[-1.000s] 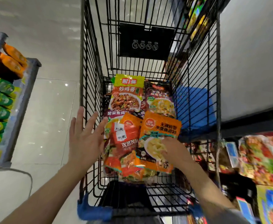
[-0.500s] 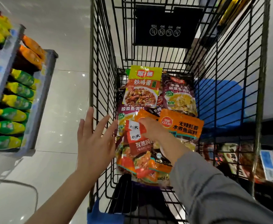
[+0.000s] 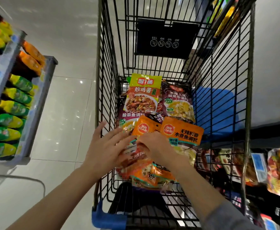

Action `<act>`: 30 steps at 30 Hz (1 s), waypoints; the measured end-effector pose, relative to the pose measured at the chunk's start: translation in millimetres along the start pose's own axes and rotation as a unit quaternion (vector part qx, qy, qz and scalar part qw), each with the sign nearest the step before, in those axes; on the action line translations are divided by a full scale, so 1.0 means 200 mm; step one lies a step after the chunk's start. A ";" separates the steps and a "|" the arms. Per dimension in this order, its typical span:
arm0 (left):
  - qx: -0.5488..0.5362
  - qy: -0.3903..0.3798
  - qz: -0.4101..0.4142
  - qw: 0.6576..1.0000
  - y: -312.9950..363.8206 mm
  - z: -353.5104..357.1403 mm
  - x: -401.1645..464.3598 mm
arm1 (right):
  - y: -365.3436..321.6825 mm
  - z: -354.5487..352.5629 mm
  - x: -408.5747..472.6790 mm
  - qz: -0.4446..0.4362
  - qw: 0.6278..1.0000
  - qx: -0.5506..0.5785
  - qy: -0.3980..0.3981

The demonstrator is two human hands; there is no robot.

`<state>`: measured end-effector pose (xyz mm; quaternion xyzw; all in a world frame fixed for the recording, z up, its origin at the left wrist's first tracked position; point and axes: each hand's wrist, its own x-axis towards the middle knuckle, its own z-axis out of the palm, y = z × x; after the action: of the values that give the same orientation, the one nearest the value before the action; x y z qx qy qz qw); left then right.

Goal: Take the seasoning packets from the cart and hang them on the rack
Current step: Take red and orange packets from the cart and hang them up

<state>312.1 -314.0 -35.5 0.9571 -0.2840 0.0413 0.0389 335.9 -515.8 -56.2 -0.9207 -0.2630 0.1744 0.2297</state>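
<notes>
Left hand (image 3: 106, 151) has crossed the black wire cart's (image 3: 108, 97) left wall — fingers spread; right hand (image 3: 154, 146) pinches a red-orange foil seasoning packet (image 3: 136, 159) for lifting.

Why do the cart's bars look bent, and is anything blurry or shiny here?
Head view: the wide lens splays the cart walls outward; the left hand and right hand are motion-smeared over the packets; ceiling lights glare off the floor tiles; the bottles at the edge look soft.

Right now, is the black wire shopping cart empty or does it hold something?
It holds something: the black wire shopping cart has several colourful seasoning packets piled flat on its floor.
</notes>
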 end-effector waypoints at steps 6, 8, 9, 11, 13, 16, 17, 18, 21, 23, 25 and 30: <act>-0.096 -0.014 -0.048 0.994 0.00 -0.02 0.00 | -0.13 -0.06 -0.05 0.072 0.984 0.157 0.039; -0.102 -0.006 -0.059 0.993 0.00 -0.03 0.00 | -0.11 -0.08 -0.07 0.117 0.973 0.196 0.031; -0.104 0.001 -0.062 0.993 0.00 -0.04 0.00 | -0.09 -0.09 -0.08 0.130 0.972 0.193 0.026; -0.106 0.009 -0.064 0.992 0.01 -0.05 0.00 | -0.05 -0.09 -0.10 0.138 0.976 0.167 0.024; -0.110 0.011 -0.067 0.992 0.01 -0.05 0.01 | -0.04 -0.10 -0.12 0.138 0.980 0.142 0.027; -0.117 0.007 -0.075 0.990 0.01 -0.06 0.02 | -0.06 -0.10 -0.13 0.156 0.973 0.166 0.035; -0.119 0.005 -0.074 0.990 0.01 -0.06 0.02 | -0.07 -0.10 -0.13 0.167 0.968 0.182 0.036; -0.119 0.001 -0.070 0.990 0.01 -0.06 0.02 | -0.07 -0.10 -0.14 0.177 0.964 0.197 0.035; -0.115 -0.005 -0.048 0.992 0.00 -0.05 0.01 | -0.07 -0.08 -0.17 0.195 0.953 0.232 0.001; -0.105 -0.008 -0.040 0.994 -0.01 -0.04 0.01 | 0.00 -0.09 -0.17 0.217 0.940 0.262 -0.005; -0.090 -0.007 -0.046 0.995 -0.01 -0.02 0.01 | 0.19 -0.11 -0.12 0.268 0.932 0.241 0.034; -0.066 0.012 -0.041 0.997 -0.01 0.01 0.00 | 0.82 0.00 -0.02 0.352 0.929 -0.107 -0.042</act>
<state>313.1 -312.0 -38.3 0.9628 -0.2458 0.0327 0.1071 399.6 -642.2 -139.2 -0.9651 0.0513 0.2533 0.0425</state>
